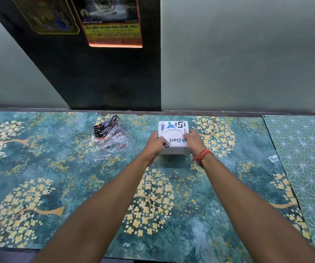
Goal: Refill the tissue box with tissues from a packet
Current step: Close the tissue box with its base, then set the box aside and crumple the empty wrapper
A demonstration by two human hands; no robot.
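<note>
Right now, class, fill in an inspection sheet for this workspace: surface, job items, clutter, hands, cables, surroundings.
Surface: table covered in teal sheet with gold tree print; a geometric-patterned sheet at its right edge.
Job items: white tissue box, stickers on top, oval slot showing no tissue; crinkled clear packet with dark print, to its left, apart.
Clutter: nothing seen.
Hands: left hand and right hand grip the box's two sides; red thread on the right wrist.
Cables: nothing seen.
Surroundings: pale wall, dark panel bearing two posters.
</note>
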